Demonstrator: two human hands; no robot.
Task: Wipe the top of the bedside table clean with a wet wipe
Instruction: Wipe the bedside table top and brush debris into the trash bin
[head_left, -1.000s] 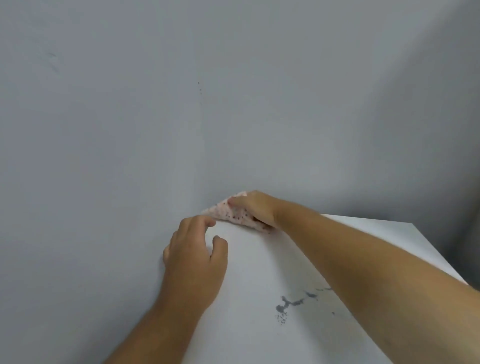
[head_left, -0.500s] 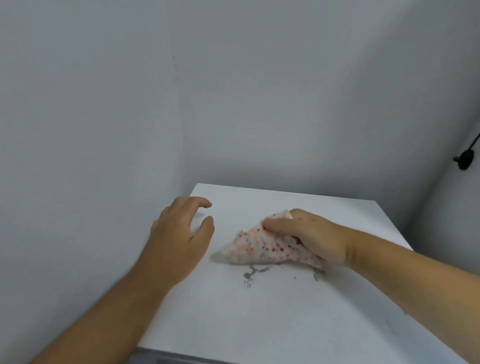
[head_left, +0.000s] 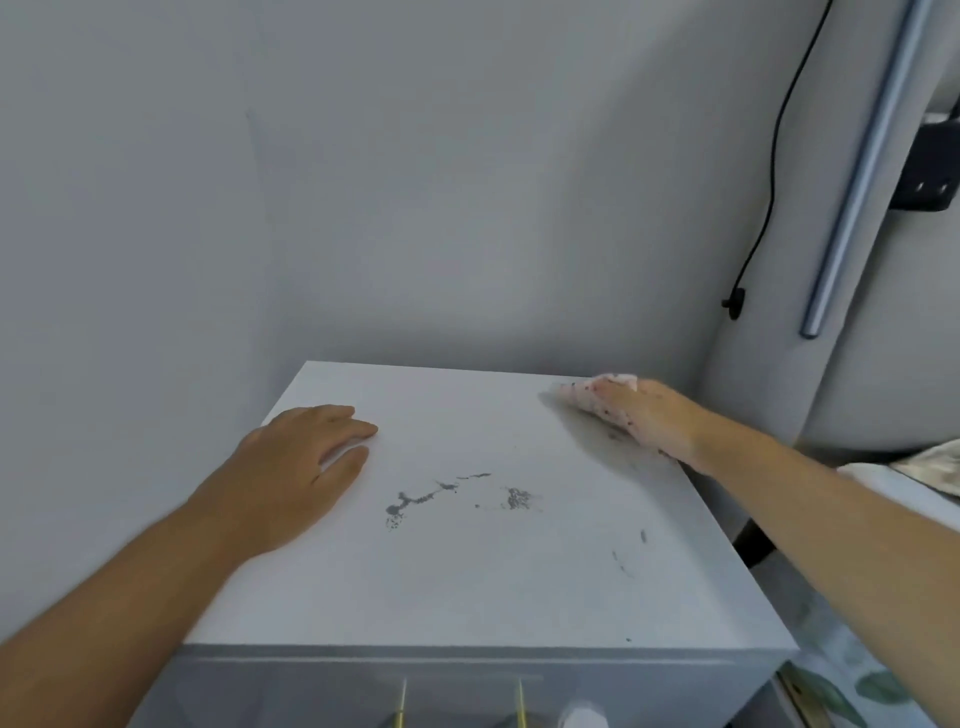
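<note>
1. White bench (head_left: 467, 587) fills lower centre, marked mid-top by dark grey smudges (head_left: 436, 493).
2. Left hand (head_left: 296, 467) lying flat, fingers spread, empty, at centre left.
3. Right hand (head_left: 644, 415) pressed palm-down over speckled pink wet wipe (head_left: 587, 392), at bench's far right corner, centre right of frame.

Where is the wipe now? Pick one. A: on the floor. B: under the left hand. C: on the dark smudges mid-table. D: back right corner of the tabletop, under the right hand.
D: the wipe sits under the right hand at the table's back right corner, away from the smudges.
</note>
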